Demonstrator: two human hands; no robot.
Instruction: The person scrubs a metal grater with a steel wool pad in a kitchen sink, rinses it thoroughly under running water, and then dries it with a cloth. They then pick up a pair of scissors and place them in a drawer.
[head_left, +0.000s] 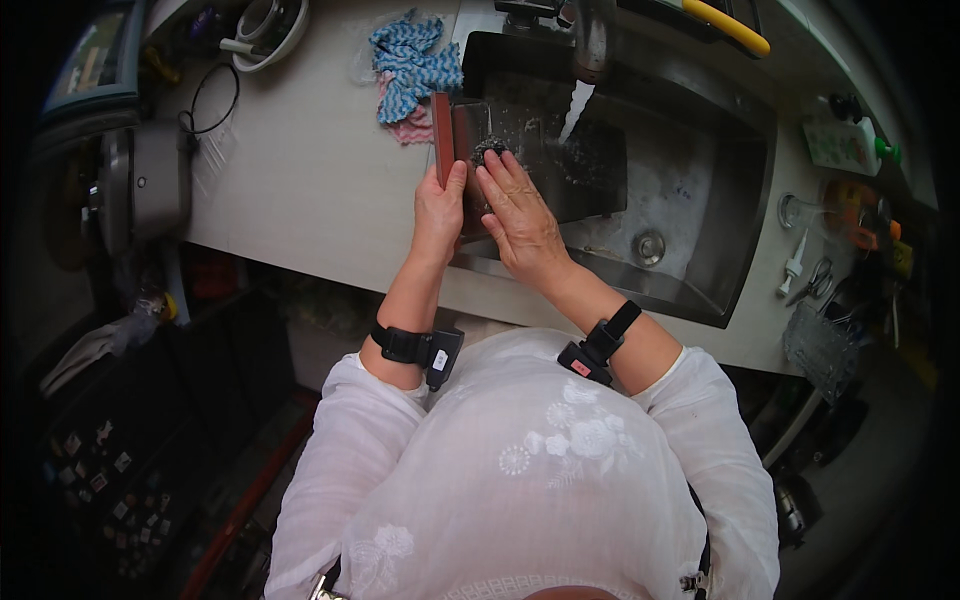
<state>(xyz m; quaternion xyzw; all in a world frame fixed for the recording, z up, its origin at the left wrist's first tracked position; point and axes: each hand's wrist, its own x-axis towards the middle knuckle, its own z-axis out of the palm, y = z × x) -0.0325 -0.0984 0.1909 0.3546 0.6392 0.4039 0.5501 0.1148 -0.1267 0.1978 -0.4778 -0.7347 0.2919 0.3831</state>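
My left hand (441, 208) grips the near end of a dark flat tray-like piece with a reddish-brown edge strip (442, 135), tilted over the left side of the sink. My right hand (519, 214) lies flat on the piece's dark inner face, fingers extended and close together. Under its fingertips is a dark, foamy scouring pad (490, 147), partly hidden. Water runs from the metal faucet (592, 56) just beyond my right hand. The stream lands on a dark wet panel (596, 169) in the stainless-steel sink (724, 202); whether this panel joins the held piece I cannot tell.
Blue and pink wavy-patterned cloths (416, 67) lie left of the faucet. Farther left are a white bowl (281, 45) and a grey appliance (154, 180). A bottle with a green cap (844, 146) and scissors (816, 281) are on the right. A drain (648, 247) shows in the sink floor.
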